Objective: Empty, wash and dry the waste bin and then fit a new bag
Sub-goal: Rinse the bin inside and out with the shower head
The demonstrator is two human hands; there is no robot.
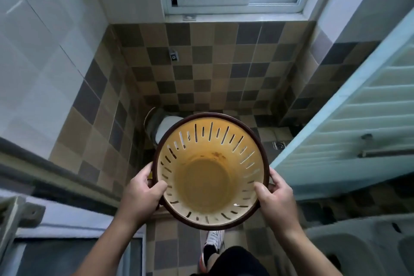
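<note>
Holding the waste bin [210, 170] in mid-air at both sides, mouth turned up toward the camera. Left hand [140, 197]: thumb hooked over the dark brown rim onto the inner wall, fingers curled round the outside, closed on the bin. Right hand [274, 195]: same grip on the opposite side, thumb inside, fingers behind the rim. Bin interior yellow, slotted walls, no bag, brownish staining near the base. Below the bin: checkered floor tiles [201, 69], a toilet [163, 127] partly hidden behind the far rim, a floor drain [279, 145] to the right. One shoe [212, 244] visible under the bin.
</note>
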